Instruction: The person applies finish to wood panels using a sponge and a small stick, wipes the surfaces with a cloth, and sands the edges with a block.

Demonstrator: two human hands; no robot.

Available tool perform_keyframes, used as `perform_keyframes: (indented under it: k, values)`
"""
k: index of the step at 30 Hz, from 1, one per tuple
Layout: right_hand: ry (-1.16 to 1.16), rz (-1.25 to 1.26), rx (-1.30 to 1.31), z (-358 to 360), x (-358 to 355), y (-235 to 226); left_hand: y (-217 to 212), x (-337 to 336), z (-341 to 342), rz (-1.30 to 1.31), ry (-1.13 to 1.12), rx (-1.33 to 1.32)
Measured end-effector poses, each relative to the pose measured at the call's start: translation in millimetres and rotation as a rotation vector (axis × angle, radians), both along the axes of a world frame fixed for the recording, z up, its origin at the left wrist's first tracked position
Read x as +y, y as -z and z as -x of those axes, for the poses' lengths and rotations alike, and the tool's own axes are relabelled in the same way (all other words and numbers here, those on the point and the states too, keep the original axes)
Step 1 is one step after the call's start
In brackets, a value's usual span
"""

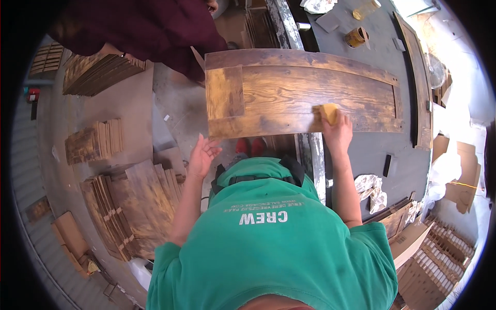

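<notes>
A brown stained wooden panel (289, 93), built like a framed cabinet door, lies across in front of me, its right part over the dark table. My right hand (338, 132) is closed on a yellow pad (329, 112), perhaps a sponge, pressed to the panel near its front edge. A slight blur surrounds the pad. Below the panel's front left corner, my left hand (204, 155) is open and empty, its fingers loosely spread close to the edge. I cannot tell whether the fingertips touch the wood.
A person in a maroon garment (139, 31) stands at the far left. Stacks of wooden panels (139, 201) stand at left. On the dark table (372, 150) are a stained can (356, 37), a jar (366, 9), a crumpled cloth (371, 191) and a long panel (413, 77).
</notes>
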State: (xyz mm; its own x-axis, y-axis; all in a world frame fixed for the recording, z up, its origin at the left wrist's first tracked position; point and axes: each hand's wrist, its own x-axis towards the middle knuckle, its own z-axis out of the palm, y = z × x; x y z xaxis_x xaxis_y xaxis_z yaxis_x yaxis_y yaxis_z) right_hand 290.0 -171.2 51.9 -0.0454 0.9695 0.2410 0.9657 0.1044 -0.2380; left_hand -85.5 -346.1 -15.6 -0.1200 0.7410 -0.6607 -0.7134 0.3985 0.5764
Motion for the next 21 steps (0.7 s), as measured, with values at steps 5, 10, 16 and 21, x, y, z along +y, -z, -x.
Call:
perform_keyframes:
  k: [5, 10, 16, 21]
  values:
    - [-0.235, 0.009, 0.165, 75, -27, 3, -10, 3, 2, -0.022, 0.051, -0.024]
    - [-0.479, 0.114, 0.281, 146, -41, -2, -10, 3, 9, -0.022, 0.128, 0.008]
    - [-0.766, 0.020, 0.374, 190, -45, -16, -14, 7, 11, -0.055, 0.165, -0.041]
    - [-0.648, 0.006, 0.196, 165, -41, -2, -10, 5, 15, -0.038, 0.160, -0.065]
